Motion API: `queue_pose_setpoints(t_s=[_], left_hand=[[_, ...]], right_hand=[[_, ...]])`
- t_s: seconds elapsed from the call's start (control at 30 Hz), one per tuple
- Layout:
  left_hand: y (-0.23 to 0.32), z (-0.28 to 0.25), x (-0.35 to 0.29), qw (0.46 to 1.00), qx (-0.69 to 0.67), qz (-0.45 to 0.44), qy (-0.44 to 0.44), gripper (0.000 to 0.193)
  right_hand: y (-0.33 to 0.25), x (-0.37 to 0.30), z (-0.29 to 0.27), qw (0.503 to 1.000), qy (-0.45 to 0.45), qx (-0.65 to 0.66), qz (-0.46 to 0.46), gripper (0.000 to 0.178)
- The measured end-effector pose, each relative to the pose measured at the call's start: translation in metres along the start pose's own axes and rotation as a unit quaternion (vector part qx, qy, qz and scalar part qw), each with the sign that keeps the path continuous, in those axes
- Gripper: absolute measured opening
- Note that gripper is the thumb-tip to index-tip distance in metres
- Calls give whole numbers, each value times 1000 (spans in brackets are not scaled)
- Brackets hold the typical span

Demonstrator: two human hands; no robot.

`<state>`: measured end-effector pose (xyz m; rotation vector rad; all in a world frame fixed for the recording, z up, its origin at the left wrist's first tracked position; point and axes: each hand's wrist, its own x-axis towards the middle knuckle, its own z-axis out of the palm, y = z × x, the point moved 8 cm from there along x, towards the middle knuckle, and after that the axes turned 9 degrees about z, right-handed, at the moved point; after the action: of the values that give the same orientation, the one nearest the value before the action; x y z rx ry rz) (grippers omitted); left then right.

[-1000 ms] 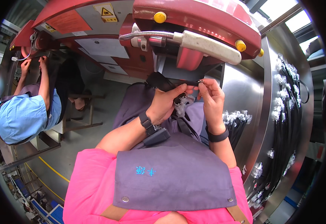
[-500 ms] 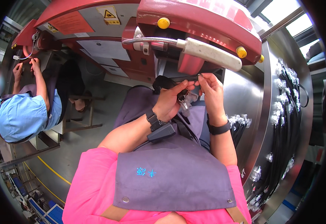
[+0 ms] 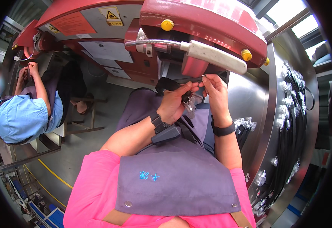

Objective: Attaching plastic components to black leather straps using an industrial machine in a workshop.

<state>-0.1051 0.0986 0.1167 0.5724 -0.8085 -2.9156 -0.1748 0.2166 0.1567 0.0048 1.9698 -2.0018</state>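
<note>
Close below a red machine's roller, both my hands are on a black belt-like strap. My left hand is closed around its folded part, with the thumb lying on top. From that hand hangs a piece in clear plastic wrap; metal shows under it, but its shape is unclear. My right hand pinches the strap's thin stretch between thumb and forefinger. The pink roller is just beyond my fingers, seemingly apart from them.
A pale bar lamp on a flexible metal neck crosses above my hands. At right, black straps with plastic-wrapped ends lie on a steel table. To the left, a co-worker in a blue shirt sits at another machine.
My hands and the strap stay almost in place, with only a tiny shift. The co-worker's hands have moved slightly.
</note>
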Motion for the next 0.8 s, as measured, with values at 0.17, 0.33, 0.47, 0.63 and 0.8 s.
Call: queue_pose_setpoints(t_s=[0.17, 0.33, 0.47, 0.63, 0.8], left_hand=[[-2, 10, 2, 1000, 3, 5, -12, 13], [8, 25, -13, 998, 30, 20, -54, 15], [34, 35, -37, 982, 99, 98, -125, 15], [59, 39, -61, 958, 199, 106, -175, 13], [60, 33, -65, 967, 182, 91, -156, 13]], right_hand=[[-4, -1, -6, 1000, -7, 13, 11, 14], [-17, -18, -11, 999, -30, 24, -30, 10], [-60, -62, -2, 960, -30, -151, -234, 17], [-94, -105, 27, 854, -103, -322, -396, 35], [-101, -111, 29, 855, -30, -298, -424, 23]])
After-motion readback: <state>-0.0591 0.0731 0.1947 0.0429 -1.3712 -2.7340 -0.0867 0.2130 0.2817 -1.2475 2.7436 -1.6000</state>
